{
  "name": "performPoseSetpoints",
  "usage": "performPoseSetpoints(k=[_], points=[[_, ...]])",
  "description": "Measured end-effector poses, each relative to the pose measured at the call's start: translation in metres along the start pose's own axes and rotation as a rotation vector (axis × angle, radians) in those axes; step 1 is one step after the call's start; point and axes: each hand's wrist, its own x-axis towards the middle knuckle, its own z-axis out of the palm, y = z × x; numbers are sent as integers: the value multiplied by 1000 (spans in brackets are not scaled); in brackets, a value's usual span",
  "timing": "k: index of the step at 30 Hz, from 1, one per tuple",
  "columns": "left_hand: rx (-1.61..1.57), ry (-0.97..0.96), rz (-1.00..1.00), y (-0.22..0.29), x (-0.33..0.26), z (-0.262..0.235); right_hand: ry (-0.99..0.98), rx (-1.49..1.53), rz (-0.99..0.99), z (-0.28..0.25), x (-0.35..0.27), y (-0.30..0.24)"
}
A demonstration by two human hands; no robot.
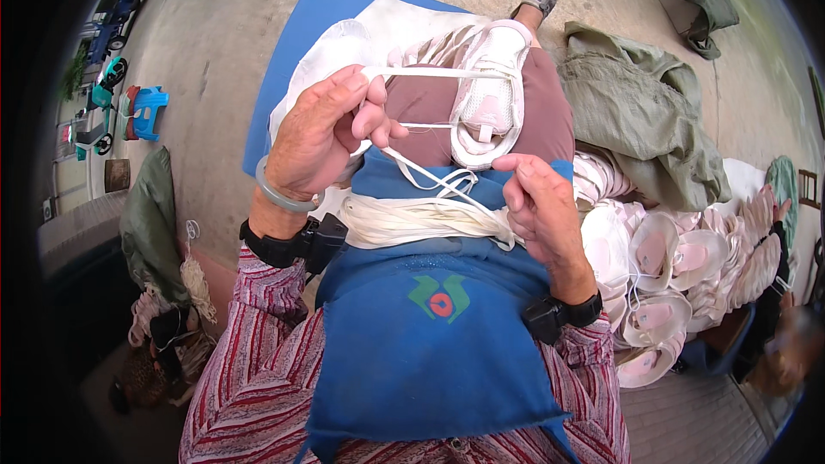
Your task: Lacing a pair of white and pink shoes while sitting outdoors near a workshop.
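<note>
My left hand (322, 133), with a pale bangle at its wrist, pinches a flat white shoelace (421, 73). The lace stretches across to a white and pink shoe (490, 99) resting on my lap, its heel end toward me. A thinner strand also runs between that hand and the shoe opening. My right hand (546, 210) hovers beside the heel, index finger stretched out and thumb apart, with no held thing visible. A bundle of white laces (421, 222) lies across my blue apron (430, 352), with loose loops above it.
Many pink-white shoe uppers (657, 249) are piled at the right, beside a grey-green sack (636, 112). More shoe pieces lie on white material beyond my lap, over a blue sheet (292, 60). Far left are a blue stool (149, 112) and parked scooters (103, 107).
</note>
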Motion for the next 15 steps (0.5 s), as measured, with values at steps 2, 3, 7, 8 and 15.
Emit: performPoseSetpoints(k=[2, 3, 7, 8, 15], points=[[-106, 18, -1, 1, -2, 3, -7, 120, 1, 3, 8, 12], [-149, 32, 14, 1, -2, 5, 4, 157, 0, 5, 12, 18], [-294, -65, 147, 10, -2, 2, 30, 107, -30, 8, 29, 43], [-267, -49, 146, 14, -3, 1, 46, 55, -31, 7, 33, 48], [-259, -62, 157, 18, -7, 6, 143, -388, -149, -4, 34, 48]])
